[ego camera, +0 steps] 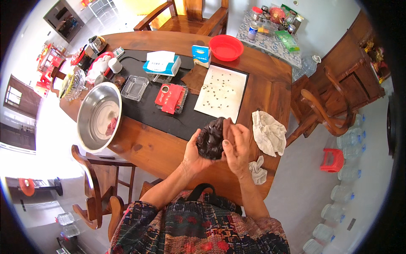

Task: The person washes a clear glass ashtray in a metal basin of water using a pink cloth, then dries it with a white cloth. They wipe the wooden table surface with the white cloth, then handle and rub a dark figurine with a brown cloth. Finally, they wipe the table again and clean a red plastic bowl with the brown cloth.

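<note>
My left hand [194, 154] holds a dark, glossy carved figurine [210, 139] from its left side and below, above the near edge of the wooden table. In my right hand [238, 149] is a brown cloth [228, 130], pinched between thumb and fingers and pressed against the figurine's right side. Beyond them lies a white sheet [221, 92] scattered with small dark bits. A crumpled off-white cloth [269, 133] lies to the right, and a smaller white cloth [258, 170] lies just beside my right forearm. Another brown cloth [193, 79] touches the sheet's left side.
A steel basin [83, 122] with a reddish cloth inside stands at the table's left. Farther back are a clear plastic tray [135, 88], a red packet [170, 99], a tissue pack [161, 66], a blue-and-white box [201, 56] and a red plastic basin [226, 47]. Wooden chairs surround the table.
</note>
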`<state>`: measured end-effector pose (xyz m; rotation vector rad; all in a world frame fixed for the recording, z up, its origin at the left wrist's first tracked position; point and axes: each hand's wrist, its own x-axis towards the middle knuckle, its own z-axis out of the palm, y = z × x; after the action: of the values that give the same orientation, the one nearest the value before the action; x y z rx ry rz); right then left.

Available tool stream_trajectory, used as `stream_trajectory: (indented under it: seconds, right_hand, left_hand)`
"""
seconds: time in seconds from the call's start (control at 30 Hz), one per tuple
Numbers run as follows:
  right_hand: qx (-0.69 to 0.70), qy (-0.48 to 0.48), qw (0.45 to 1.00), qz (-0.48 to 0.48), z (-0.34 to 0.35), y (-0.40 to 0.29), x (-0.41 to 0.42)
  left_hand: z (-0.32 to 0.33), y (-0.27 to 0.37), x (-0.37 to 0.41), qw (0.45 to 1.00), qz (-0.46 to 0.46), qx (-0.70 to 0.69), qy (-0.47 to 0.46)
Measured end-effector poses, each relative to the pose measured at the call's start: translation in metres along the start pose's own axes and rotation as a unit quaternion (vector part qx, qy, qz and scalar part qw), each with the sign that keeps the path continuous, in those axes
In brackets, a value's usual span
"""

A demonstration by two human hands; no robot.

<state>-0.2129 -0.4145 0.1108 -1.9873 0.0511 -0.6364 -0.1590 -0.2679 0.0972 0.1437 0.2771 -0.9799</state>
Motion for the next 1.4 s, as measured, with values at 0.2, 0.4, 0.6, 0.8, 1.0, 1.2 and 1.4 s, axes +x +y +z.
stream_trajectory:
  seconds: [0.2,0.4,0.6,0.8,1.0,1.2,1.4]
  right_hand:
    - [-0.125,-0.126,0.981,-0.082,0.014,-0.059,-0.029]
    - [-0.141,-0.017,0.983,-0.115,0.038,-0.104,-0.015]
    - [-0.287,-0.03,0.94,-0.182,0.097,-0.13,0.021]
    - [-0.272,-0.06,0.946,-0.165,0.134,-0.155,0.014]
    - [-0.214,-0.065,0.967,-0.121,0.161,-0.169,0.0]
    - [-0.096,-0.111,0.982,-0.122,0.163,-0.181,-0.017]
    - [-0.202,0.035,0.974,-0.099,0.162,-0.19,0.022]
  left_hand:
    - [-0.009,0.012,-0.022,0.993,0.058,0.025,0.099]
    - [-0.02,0.04,-0.049,0.994,0.094,-0.025,-0.051]
    - [0.01,0.062,-0.082,0.955,0.265,0.13,0.005]
    - [0.004,0.099,-0.107,0.941,0.301,0.153,-0.009]
    - [0.005,0.126,-0.12,0.949,0.284,0.137,-0.011]
    - [0.018,0.152,-0.129,0.964,0.23,0.128,-0.031]
    - [0.037,0.153,-0.146,0.967,0.213,0.104,-0.089]
